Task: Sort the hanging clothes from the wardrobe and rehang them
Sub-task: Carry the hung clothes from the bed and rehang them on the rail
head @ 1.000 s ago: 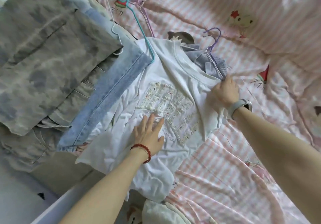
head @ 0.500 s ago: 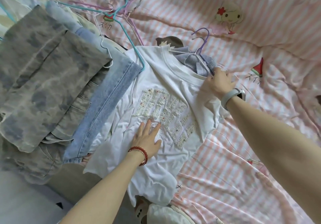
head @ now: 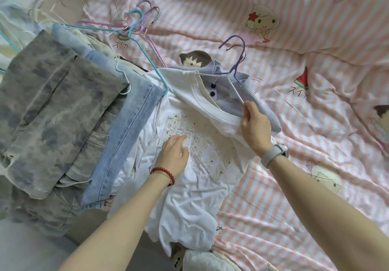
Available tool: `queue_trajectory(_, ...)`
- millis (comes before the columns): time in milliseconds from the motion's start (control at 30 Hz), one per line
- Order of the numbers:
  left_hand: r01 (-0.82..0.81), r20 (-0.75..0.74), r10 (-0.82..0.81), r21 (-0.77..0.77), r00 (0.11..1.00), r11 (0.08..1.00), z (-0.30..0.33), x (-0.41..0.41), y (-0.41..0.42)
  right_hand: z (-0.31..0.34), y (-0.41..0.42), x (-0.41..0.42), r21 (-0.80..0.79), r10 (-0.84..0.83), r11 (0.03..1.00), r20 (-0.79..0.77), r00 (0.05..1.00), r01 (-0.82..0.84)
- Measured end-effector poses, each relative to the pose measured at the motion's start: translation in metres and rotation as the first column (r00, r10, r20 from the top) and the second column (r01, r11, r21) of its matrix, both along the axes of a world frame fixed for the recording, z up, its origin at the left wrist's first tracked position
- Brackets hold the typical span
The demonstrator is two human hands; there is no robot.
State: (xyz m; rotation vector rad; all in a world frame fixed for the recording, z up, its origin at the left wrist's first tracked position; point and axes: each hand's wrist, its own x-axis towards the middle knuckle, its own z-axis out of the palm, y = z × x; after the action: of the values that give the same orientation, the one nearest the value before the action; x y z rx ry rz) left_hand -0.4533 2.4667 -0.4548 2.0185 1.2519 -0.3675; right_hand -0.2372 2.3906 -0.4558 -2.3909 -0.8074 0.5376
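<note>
A white T-shirt (head: 195, 186) with an embroidered front lies on the pink striped bed. My left hand (head: 173, 157) rests flat on its embroidery, fingers straight. My right hand (head: 253, 127) pinches the white hanger arm together with the T-shirt's shoulder and lifts that side a little. Under the T-shirt's neck lies a pale blue collared top (head: 237, 85) with dark buttons, on a purple hanger (head: 236, 54).
Grey washed trousers (head: 48, 113) and light blue jeans (head: 124, 136) are stacked at the left, overlapping the T-shirt. Several loose wire hangers (head: 136, 26), teal and purple, lie above them. The pink striped bedsheet (head: 315, 123) spreads to the right. A white soft item (head: 206, 260) sits at the bed's near edge.
My right hand has lifted the T-shirt's right shoulder, uncovering the blue top's collar and buttons. My left hand slid slightly up onto the embroidery.
</note>
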Motion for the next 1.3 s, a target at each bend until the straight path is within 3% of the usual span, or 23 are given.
queue_trajectory(167, -0.011, 0.079, 0.009, 0.033, 0.997, 0.999, 0.016, 0.035, 0.03, 0.004, 0.045, 0.044, -0.101, 0.096, 0.988, -0.213, 0.972, -0.12)
queue_trajectory(333, -0.074, 0.123, 0.063, 0.086, 0.99, 0.994, 0.022, 0.045, 0.03, -0.002, 0.064, 0.033, -0.062, 0.174, 0.979, -0.258, 0.95, -0.196)
queue_trajectory(433, -0.101, 0.194, 0.054, 0.244, 0.979, 0.965, 0.031, 0.044, 0.04, -0.002, 0.049, 0.021, 0.042, 0.171, 0.985, -0.176, 0.969, -0.166)
queue_trajectory(567, -0.093, 0.23, 0.002, 0.385, 0.973, 0.918, 0.042, 0.052, 0.071, 0.002, 0.01, 0.002, 0.131, 0.113, 0.984, 0.089, 0.99, -0.124)
queue_trajectory(700, 0.096, 0.037, -0.121, 0.403, 0.992, 0.91, 0.042, 0.073, 0.1, 0.008, -0.04, 0.001, 0.178, 0.023, 0.983, 0.116, 0.993, -0.044)
queue_trajectory(800, 0.354, -0.142, -0.326, 0.287, 0.935, 0.89, 0.035, 0.088, 0.102, 0.014, -0.057, 0.01, 0.201, 0.063, 0.974, 0.182, 0.981, -0.1)
queue_trajectory(867, 0.394, -0.152, -0.366, 0.249, 0.918, 0.885, 0.035, 0.093, 0.095, 0.02, -0.056, 0.019, 0.185, 0.068, 0.976, 0.251, 0.966, -0.117)
queue_trajectory(967, 0.321, -0.058, -0.326, 0.402, 0.943, 0.857, 0.05, 0.093, 0.081, 0.026, -0.055, 0.029, 0.156, 0.019, 0.985, 0.312, 0.95, -0.071)
queue_trajectory(1033, 0.266, -0.001, -0.292, 0.417, 0.957, 0.869, 0.067, 0.086, 0.064, 0.027, -0.057, 0.035, 0.117, -0.029, 0.993, 0.293, 0.956, -0.006)
queue_trajectory(1167, 0.211, -0.008, -0.22, 0.318, 0.975, 0.924, 0.095, 0.051, 0.022, 0.025, -0.062, 0.028, 0.128, -0.03, 0.992, 0.251, 0.968, -0.002)
queue_trajectory(1300, 0.012, 0.049, -0.019, 0.141, 0.999, 0.99, 0.109, 0.007, -0.01, 0.036, -0.048, -0.003, 0.165, 0.017, 0.985, 0.198, 0.98, -0.05)
